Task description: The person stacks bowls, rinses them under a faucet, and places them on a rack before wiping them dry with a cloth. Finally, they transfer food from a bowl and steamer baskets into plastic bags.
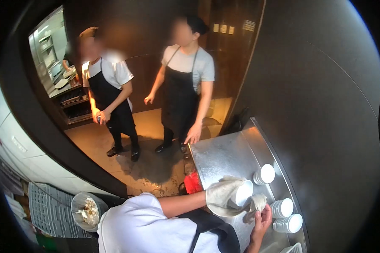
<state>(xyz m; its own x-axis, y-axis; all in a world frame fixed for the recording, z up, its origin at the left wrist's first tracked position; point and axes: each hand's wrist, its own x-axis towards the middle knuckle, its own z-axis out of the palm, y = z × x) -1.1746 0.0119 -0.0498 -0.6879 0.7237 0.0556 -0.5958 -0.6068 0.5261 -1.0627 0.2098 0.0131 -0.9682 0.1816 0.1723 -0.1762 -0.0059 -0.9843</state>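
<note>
A beige cloth [217,197] covers my left hand, whose fingers are hidden beneath it, and wraps around the side of a white bowl [244,193]. The bowl is tilted above the steel counter [223,156]. My right hand [262,218] pinches a bunched end of the cloth just right of the bowl, its fingers closed together. Close to my right hand stand two stacks of white bowls [282,208] [288,224]. Another white stack [264,174] stands farther back on the counter.
A person in a black apron [179,92] has a hand by the counter's far corner. Another person [114,88] stands to the left, hands together. A round container [78,216] with scraps and grey racks [50,208] are at lower left. A red object [193,183] lies beside the counter.
</note>
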